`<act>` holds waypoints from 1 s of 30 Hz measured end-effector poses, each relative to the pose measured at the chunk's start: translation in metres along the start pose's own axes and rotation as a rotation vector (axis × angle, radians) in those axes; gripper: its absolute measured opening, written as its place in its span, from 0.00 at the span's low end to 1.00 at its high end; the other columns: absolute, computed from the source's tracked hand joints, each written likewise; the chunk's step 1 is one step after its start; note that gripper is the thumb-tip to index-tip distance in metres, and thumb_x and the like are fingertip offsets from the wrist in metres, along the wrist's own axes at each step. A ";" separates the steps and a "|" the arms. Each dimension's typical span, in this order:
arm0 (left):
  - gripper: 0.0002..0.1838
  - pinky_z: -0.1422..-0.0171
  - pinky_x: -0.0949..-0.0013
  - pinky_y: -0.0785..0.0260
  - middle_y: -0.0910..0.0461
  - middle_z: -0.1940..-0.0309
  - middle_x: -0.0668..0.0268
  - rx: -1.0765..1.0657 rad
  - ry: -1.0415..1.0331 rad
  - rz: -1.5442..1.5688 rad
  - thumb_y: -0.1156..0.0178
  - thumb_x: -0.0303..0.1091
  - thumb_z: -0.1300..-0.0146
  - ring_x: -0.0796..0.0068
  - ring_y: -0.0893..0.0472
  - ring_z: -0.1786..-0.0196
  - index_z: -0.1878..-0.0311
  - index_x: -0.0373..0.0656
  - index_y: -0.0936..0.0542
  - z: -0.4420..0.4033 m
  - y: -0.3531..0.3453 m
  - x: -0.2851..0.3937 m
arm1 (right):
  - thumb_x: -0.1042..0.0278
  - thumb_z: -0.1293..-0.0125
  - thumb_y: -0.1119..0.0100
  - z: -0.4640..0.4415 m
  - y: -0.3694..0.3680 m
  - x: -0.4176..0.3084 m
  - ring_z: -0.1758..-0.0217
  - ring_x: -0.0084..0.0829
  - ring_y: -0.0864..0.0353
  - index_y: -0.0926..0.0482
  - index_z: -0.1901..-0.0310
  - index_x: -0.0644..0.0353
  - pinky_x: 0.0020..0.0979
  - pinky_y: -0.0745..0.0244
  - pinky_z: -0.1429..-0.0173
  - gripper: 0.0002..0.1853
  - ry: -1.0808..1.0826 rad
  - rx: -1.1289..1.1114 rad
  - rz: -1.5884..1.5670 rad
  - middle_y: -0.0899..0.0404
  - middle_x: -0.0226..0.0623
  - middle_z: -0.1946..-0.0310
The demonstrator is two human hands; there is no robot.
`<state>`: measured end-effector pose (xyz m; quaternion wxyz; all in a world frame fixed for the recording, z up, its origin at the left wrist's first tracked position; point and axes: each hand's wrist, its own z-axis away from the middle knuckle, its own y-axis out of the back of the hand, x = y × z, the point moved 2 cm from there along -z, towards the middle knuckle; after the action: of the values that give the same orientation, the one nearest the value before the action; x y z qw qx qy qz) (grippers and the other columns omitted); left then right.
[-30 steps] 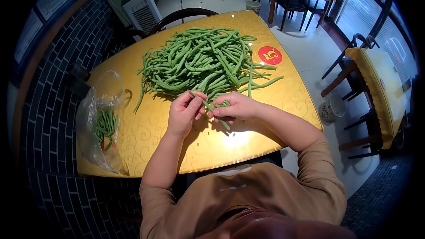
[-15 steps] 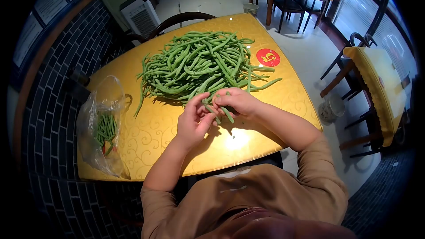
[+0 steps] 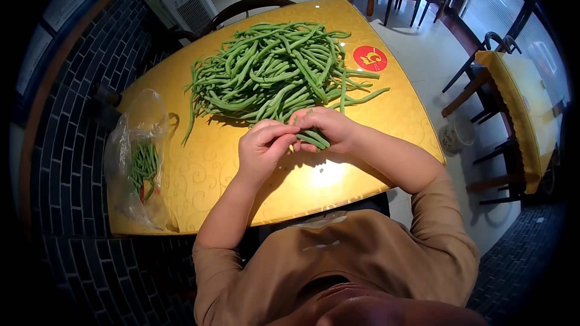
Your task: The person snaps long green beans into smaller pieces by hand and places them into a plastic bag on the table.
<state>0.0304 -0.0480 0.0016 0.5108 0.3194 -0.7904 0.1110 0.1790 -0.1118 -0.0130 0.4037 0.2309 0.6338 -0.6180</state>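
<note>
Green bean pieces (image 3: 313,139) stick out from under the curled fingers of my right hand (image 3: 329,125), which is closed on them. My left hand (image 3: 263,147) meets it fingertip to fingertip, thumb and forefinger pinched at the end of a green bean that is mostly hidden. Just beyond both hands a large heap of long green beans (image 3: 266,72) lies on the gold-covered table (image 3: 208,184). At the left edge stands a clear plastic bag (image 3: 121,169) with short bean pieces (image 3: 144,163) inside.
A red round emblem (image 3: 370,58) marks the table's far right. Dark bottles or jars (image 3: 106,94) stand by the brick wall (image 3: 72,145). Behind the table is a chair (image 3: 251,5); another table (image 3: 524,121) and a patterned bin (image 3: 455,136) are to the right.
The view has tilted slightly downward. My hands have drawn closer together, and the bean pieces lie more gathered in my right hand. My left fingers have closed into a tighter pinch.
</note>
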 end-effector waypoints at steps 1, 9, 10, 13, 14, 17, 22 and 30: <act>0.08 0.74 0.82 0.34 0.24 0.65 0.61 0.003 0.037 -0.015 0.46 0.17 0.42 0.80 0.23 0.73 0.61 0.33 0.20 -0.002 0.000 0.004 | 0.65 0.37 0.52 0.001 0.000 -0.004 0.82 0.22 0.28 0.27 0.67 0.62 0.19 0.35 0.80 0.09 -0.029 0.004 0.012 0.23 0.39 0.75; 0.10 0.70 0.78 0.30 0.22 0.68 0.64 0.075 0.026 -0.279 0.44 0.18 0.44 0.77 0.21 0.73 0.60 0.39 0.19 -0.004 0.003 0.005 | 0.61 0.37 0.48 0.003 0.007 -0.014 0.83 0.17 0.31 0.28 0.67 0.60 0.18 0.40 0.83 0.10 -0.078 0.059 0.235 0.25 0.31 0.78; 0.09 0.70 0.76 0.29 0.22 0.69 0.63 0.066 -0.039 -0.368 0.43 0.18 0.45 0.75 0.21 0.73 0.61 0.39 0.20 -0.004 0.004 0.004 | 0.61 0.37 0.47 0.003 0.006 -0.012 0.83 0.17 0.31 0.28 0.67 0.61 0.18 0.40 0.82 0.10 -0.076 0.049 0.252 0.25 0.31 0.78; 0.09 0.70 0.72 0.29 0.22 0.71 0.62 0.042 -0.218 -0.588 0.41 0.19 0.49 0.68 0.21 0.72 0.64 0.40 0.21 -0.006 0.007 0.005 | 0.62 0.38 0.45 0.003 0.004 -0.008 0.82 0.17 0.31 0.26 0.67 0.62 0.20 0.37 0.79 0.11 -0.076 0.039 0.336 0.26 0.30 0.79; 0.08 0.70 0.71 0.29 0.22 0.72 0.62 0.035 -0.265 -0.631 0.40 0.19 0.50 0.66 0.21 0.72 0.65 0.40 0.21 -0.007 0.006 0.009 | 0.62 0.39 0.45 0.004 0.001 -0.010 0.82 0.17 0.30 0.26 0.67 0.62 0.21 0.37 0.78 0.11 -0.080 0.050 0.384 0.26 0.29 0.79; 0.07 0.70 0.69 0.29 0.23 0.74 0.61 0.024 -0.292 -0.698 0.39 0.21 0.52 0.65 0.22 0.73 0.67 0.39 0.23 -0.005 0.002 0.012 | 0.62 0.40 0.44 0.006 -0.002 -0.011 0.81 0.23 0.29 0.24 0.67 0.61 0.24 0.34 0.76 0.10 -0.006 0.111 0.679 0.26 0.32 0.80; 0.06 0.73 0.68 0.30 0.24 0.77 0.60 0.025 -0.224 -0.797 0.38 0.23 0.54 0.66 0.24 0.77 0.70 0.38 0.24 0.000 -0.002 0.009 | 0.66 0.44 0.45 0.004 -0.003 -0.001 0.75 0.37 0.24 0.24 0.68 0.62 0.32 0.30 0.70 0.08 0.430 0.210 1.352 0.25 0.42 0.77; 0.02 0.77 0.80 0.36 0.26 0.80 0.72 0.151 0.172 -0.370 0.42 0.21 0.48 0.86 0.27 0.79 0.73 0.36 0.26 0.003 0.001 0.011 | 0.67 0.47 0.44 0.007 -0.011 0.000 0.70 0.44 0.24 0.27 0.68 0.61 0.39 0.29 0.68 0.07 0.716 0.153 1.408 0.26 0.42 0.75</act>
<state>0.0251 -0.0531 0.0096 0.5627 0.4857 -0.6612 0.1010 0.1716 -0.1199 -0.0054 0.4544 0.7892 0.3859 -0.1476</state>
